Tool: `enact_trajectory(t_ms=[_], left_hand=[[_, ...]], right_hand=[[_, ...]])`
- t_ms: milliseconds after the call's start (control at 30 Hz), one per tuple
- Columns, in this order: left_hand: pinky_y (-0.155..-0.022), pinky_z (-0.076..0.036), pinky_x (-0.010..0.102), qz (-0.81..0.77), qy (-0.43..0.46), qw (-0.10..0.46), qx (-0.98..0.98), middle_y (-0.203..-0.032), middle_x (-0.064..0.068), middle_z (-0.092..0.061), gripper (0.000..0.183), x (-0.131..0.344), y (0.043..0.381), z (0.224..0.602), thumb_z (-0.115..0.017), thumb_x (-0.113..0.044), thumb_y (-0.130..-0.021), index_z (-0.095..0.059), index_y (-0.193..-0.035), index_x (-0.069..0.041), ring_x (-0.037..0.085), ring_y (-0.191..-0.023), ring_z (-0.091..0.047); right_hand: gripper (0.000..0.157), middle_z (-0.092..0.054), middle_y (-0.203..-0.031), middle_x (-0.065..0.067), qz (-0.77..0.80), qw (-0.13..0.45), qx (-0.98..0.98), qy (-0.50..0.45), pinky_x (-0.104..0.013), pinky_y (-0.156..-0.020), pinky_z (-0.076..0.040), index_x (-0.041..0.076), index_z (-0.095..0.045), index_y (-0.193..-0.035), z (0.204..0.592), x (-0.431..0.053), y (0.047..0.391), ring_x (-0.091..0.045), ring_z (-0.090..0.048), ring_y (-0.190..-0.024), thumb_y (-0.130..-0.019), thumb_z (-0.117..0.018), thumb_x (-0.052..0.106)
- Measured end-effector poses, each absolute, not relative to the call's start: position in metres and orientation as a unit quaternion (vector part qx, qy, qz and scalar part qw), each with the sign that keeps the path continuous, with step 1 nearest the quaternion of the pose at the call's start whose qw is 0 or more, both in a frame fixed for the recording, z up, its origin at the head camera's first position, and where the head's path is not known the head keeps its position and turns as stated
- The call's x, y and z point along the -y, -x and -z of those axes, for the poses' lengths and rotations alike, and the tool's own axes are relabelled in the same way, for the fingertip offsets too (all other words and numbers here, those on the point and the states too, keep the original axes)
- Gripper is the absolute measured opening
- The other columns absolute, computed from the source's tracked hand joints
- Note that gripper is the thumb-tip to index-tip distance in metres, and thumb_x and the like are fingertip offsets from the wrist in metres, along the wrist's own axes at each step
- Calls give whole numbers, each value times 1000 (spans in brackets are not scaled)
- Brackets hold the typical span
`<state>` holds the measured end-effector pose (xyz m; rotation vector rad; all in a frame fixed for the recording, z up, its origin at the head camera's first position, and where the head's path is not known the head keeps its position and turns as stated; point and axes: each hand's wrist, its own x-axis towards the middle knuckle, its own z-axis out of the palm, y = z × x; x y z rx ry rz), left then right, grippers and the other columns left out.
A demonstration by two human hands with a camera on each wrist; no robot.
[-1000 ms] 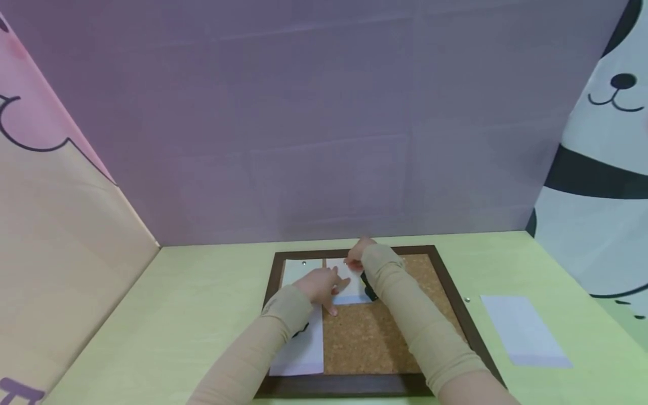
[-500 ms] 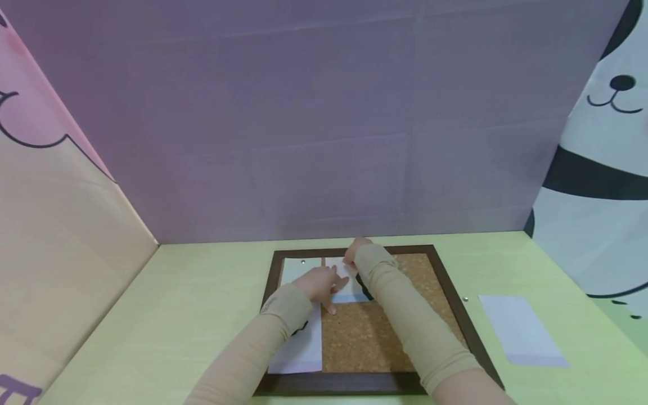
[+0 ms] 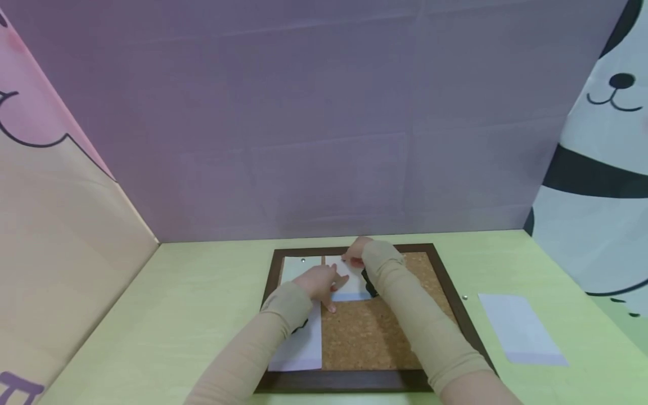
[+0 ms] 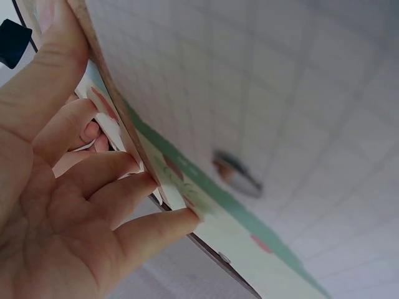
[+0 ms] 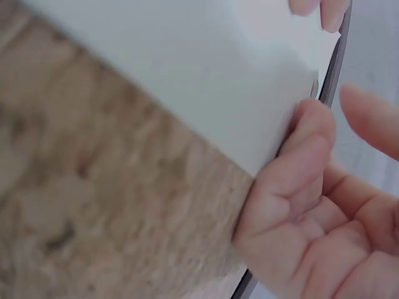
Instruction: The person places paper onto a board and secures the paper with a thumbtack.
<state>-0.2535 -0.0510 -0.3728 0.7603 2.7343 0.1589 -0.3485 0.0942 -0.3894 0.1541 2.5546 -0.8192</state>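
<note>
A framed cork board lies on the table. Along its left side a long white sheet shows a grid and a green band in the left wrist view. Beside it, at the top, is a smaller white paper. My left hand rests across both papers, fingers spread and mostly straight. At the smaller paper's top edge is my right hand. In the right wrist view its curled fingers sit right at a metal thumbtack, thumb apart from them.
Another thumbtack is in the left sheet's top. Right of the board, a loose thumbtack and a white slip lie on the table. A purple-grey cloth wall rises behind; printed drapes flank both sides.
The right wrist shifts slightly left and then back right, its fingertips staying at the paper's top edge. The left hand keeps its place on the papers.
</note>
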Motion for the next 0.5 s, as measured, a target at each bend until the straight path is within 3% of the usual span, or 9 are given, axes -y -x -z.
enact_trajectory(t_ms=[233,400,500], left_hand=[[-107,-38,37,-61,-256,156,-952,-149,18,-36,31,50,253,372,-85,-25,-68,-57,-74,-13,31,-129,-46],[-106,-40,36,-56,-257,154,-953,-149,17,-36,31,50,254,373,-85,-27,-68,-57,-76,-14,30,-127,-48],[-102,-43,34,-57,-259,150,-952,-147,17,-39,33,50,255,373,-85,-27,-67,-55,-72,-14,27,-120,-53]], right_hand=[[33,-45,-47,4,329,226,-916,-38,-16,-41,-29,9,-56,-61,376,-93,329,-4,-35,-40,-90,-63,26],[16,-50,-63,1,428,220,-875,-49,-13,-53,-42,2,-61,-82,370,-95,315,-4,-44,-53,-91,-61,16],[14,-51,-69,0,472,223,-852,-47,-15,-60,-48,2,-57,-82,374,-100,317,-6,-48,-60,-92,-59,12]])
